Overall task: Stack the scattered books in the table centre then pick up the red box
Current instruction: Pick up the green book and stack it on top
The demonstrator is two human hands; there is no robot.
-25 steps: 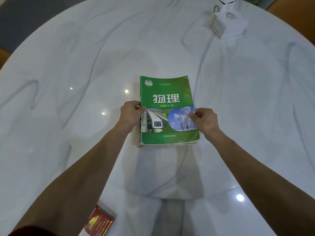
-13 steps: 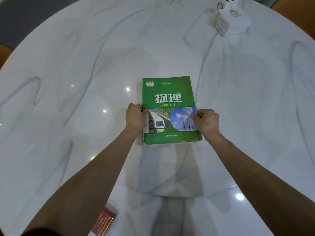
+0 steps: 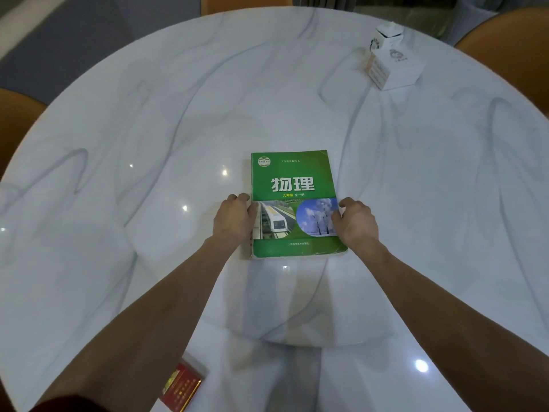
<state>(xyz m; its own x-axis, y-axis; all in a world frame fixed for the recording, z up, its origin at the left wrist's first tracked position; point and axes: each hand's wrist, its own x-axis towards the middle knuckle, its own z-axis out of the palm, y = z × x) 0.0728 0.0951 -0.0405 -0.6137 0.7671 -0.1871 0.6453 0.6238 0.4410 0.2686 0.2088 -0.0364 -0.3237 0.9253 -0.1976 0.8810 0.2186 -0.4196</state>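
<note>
Since a second ago, both hands are staying pressed to the book stack while the view is tilting up, bringing orange chairs into sight at 12, 2 and 9 o'clock.

Filling most of the view, the round white marble-veined table is reflecting ceiling lights. At its centre the green-covered physics textbook is lying flat on top of the stack, other spines showing just beneath its left edge. At 1 o'clock two white cardboard boxes are sitting touching; their contents cannot be seen. At 7 o'clock, near the table edge, the red box with gold print is lying flat, partly under the left forearm.

Left hand is cupping the stack's left side; right hand is gripping its right edge, fingers curled.
</note>
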